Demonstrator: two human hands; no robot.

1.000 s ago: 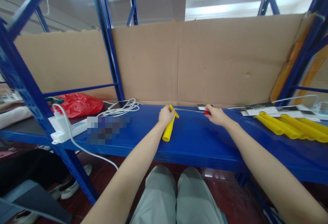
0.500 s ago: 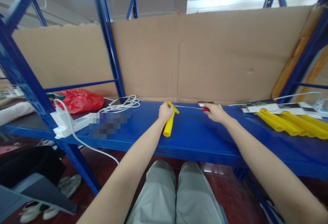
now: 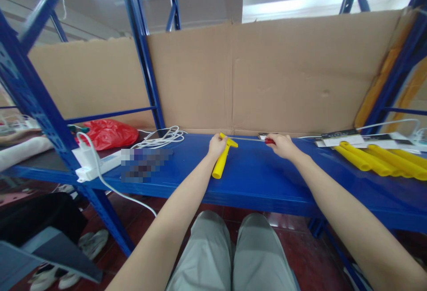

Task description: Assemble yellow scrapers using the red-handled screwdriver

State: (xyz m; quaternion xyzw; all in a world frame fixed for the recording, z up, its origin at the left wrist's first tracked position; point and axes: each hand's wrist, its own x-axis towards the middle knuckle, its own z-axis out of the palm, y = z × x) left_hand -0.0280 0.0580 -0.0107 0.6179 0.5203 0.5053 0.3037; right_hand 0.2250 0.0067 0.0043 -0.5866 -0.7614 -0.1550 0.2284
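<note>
My left hand [image 3: 217, 145] is closed around the head of a yellow T-shaped plastic piece [image 3: 220, 165], whose tube-like stem slants toward the shelf's front edge. My right hand [image 3: 280, 145] grips the red handle of a screwdriver [image 3: 269, 141]. Its long thin shaft runs left across the blue shelf top, toward the head of the yellow piece. Whether the tip touches the piece cannot be made out, as it is small and close to my left fingers. Both hands are low over the back half of the shelf.
Several yellow tubes [image 3: 383, 160] and white-and-black cards [image 3: 343, 137] lie at the right. A white power strip [image 3: 102, 165], coiled white cable [image 3: 163, 137] and red plastic bag [image 3: 110, 133] are at the left. A cardboard sheet [image 3: 283, 73] stands behind the blue shelf [image 3: 256, 180].
The view has shifted slightly. The yellow piece's crossbar looks turned a little and shows more. Both hands keep their grips in nearly the same places.
</note>
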